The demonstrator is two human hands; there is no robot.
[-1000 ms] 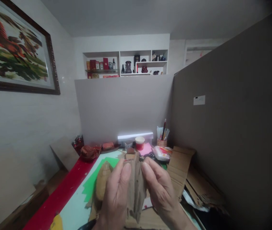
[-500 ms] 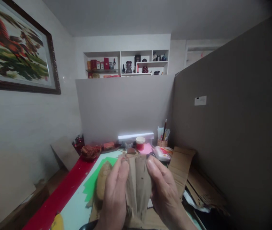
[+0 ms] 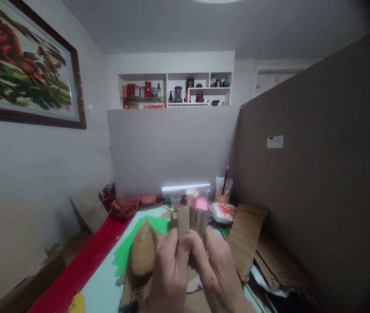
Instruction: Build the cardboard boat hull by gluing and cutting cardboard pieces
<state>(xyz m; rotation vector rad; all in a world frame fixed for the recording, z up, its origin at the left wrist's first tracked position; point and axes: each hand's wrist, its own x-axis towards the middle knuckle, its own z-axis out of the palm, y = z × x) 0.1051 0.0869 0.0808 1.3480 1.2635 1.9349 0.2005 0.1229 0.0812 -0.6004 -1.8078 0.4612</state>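
Both hands are raised over the table, close together, with a creased piece of cardboard (image 3: 183, 222) between them. My left hand (image 3: 172, 267) grips its left side, thumb pressed on the near face. My right hand (image 3: 216, 265) closes round the right side, its thumb touching the left one. The cardboard stands upright, bent into narrow folds above the thumbs; its lower part is hidden by my hands. Left of my left hand lies a boat-shaped cardboard piece (image 3: 144, 250), pointed at its far end, over a green sheet (image 3: 126, 243).
Flat cardboard (image 3: 248, 234) leans at the right beside the grey partition (image 3: 318, 174). A paper cup (image 3: 192, 192), a pen holder (image 3: 222, 198) and a white plastic packet (image 3: 221, 213) stand at the back. A red strip (image 3: 83, 256) edges the table on the left; something yellow (image 3: 77, 302) lies in front.
My hands have come together, and the cardboard, earlier spread between them, is now folded narrower and sticks up above the thumbs. The view has shifted slightly.
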